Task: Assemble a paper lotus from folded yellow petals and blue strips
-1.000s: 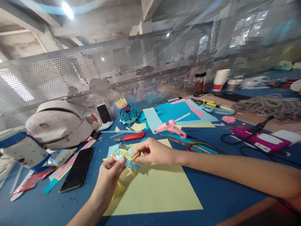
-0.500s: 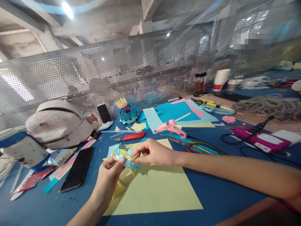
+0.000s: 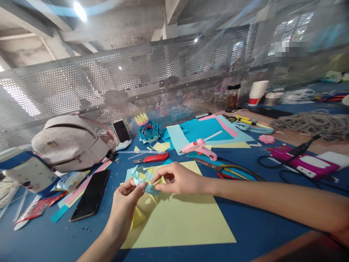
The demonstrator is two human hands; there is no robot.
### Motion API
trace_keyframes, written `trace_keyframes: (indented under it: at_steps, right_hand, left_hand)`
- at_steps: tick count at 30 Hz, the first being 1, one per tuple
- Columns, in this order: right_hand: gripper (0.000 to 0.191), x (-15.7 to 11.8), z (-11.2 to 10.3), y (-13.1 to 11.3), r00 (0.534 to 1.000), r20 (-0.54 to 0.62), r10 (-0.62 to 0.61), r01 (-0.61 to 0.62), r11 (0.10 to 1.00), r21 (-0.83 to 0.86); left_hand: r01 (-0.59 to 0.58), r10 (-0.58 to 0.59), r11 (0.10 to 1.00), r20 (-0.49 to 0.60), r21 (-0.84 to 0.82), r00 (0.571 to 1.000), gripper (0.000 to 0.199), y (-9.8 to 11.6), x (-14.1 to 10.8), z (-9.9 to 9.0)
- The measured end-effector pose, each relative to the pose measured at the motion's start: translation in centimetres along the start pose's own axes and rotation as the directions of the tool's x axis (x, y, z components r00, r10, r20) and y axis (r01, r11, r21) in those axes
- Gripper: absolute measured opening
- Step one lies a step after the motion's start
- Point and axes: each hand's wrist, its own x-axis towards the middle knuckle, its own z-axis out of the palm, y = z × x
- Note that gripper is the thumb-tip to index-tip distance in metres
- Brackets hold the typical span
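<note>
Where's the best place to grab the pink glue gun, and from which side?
Probably by the handle of the pink glue gun, coming from the near right: it slants that way, while the nozzle points left. Stay above the scissors lying just in front.

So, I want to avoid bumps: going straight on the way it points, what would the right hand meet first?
The right hand would first meet the blue-and-yellow folded paper, which it touches; past that, probably the left hand, though depth is hard to judge.
</note>
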Motion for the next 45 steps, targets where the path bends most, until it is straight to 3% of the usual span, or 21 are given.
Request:
trace_keyframes:
  at_steps: [4, 7, 11, 15, 19, 22, 26, 30, 37, 45]
  right_hand:
    - [0.021, -0.1, 0.4, -0.1, 0.998, -0.054, -0.011, 0.009, 1.0, -0.026]
    - [0.014, -0.1, 0.6, -0.2, 0.997, -0.081, 0.002, -0.001, 1.0, 0.003]
    - [0.018, 0.3, 0.5, -0.2, 0.996, -0.084, 0.036, -0.015, 0.97, 0.241]
    - [0.032, 0.5, 0.7, 0.0, 0.989, -0.092, 0.119, -0.045, 0.818, 0.574]
    - [0.037, 0.2, 1.5, 0.5, 0.969, -0.044, 0.244, -0.133, 0.659, 0.74]
    - [0.038, -0.1, 1.9, 0.7, 0.959, 0.011, 0.282, -0.18, 0.582, 0.793]
    - [0.037, 0.0, 2.0, 0.7, 0.969, 0.005, 0.248, -0.16, 0.611, 0.775]
    - [0.037, 0.2, 2.0, 1.3, 0.975, -0.051, 0.216, -0.1, 0.631, 0.77]
    - [0.034, 0.3, 1.9, 1.7, 0.985, -0.056, 0.163, -0.066, 0.659, 0.75]
    - [0.035, 0.2, 1.9, 1.0, 0.987, -0.036, 0.158, -0.077, 0.652, 0.754]
  left_hand:
    - [-0.05, 0.053, 0.995, -0.026, 0.082, 0.998, 0.029, 0.1, -0.5, 0.2]
    - [-0.091, 0.09, 0.985, 0.013, 0.15, 0.996, 0.025, 0.3, -0.8, 0.3]
    - [-0.274, 0.253, 0.932, 0.115, 0.237, 0.961, 0.02, 0.7, -0.9, 0.0]
    - [-0.521, 0.484, 0.708, 0.21, 0.476, 0.85, 0.03, 0.9, -1.1, -0.5]
    - [-0.625, 0.536, 0.385, 0.387, 0.68, 0.751, 0.016, 1.1, -1.5, -0.8]
    - [-0.726, 0.587, 0.179, 0.52, 0.664, 0.62, 0.008, 1.5, -1.8, -0.9]
    - [-0.767, 0.67, -0.002, 0.57, 0.642, 0.475, 0.013, 2.3, -2.0, -0.9]
    - [-0.746, 0.699, -0.154, 0.606, 0.647, 0.381, 0.014, 2.7, -1.9, -1.1]
    - [-0.714, 0.718, -0.244, 0.617, 0.656, 0.322, 0.015, 2.7, -1.5, -0.9]
    - [-0.707, 0.692, -0.145, 0.581, 0.693, 0.427, 0.01, 2.6, -1.4, -1.2]
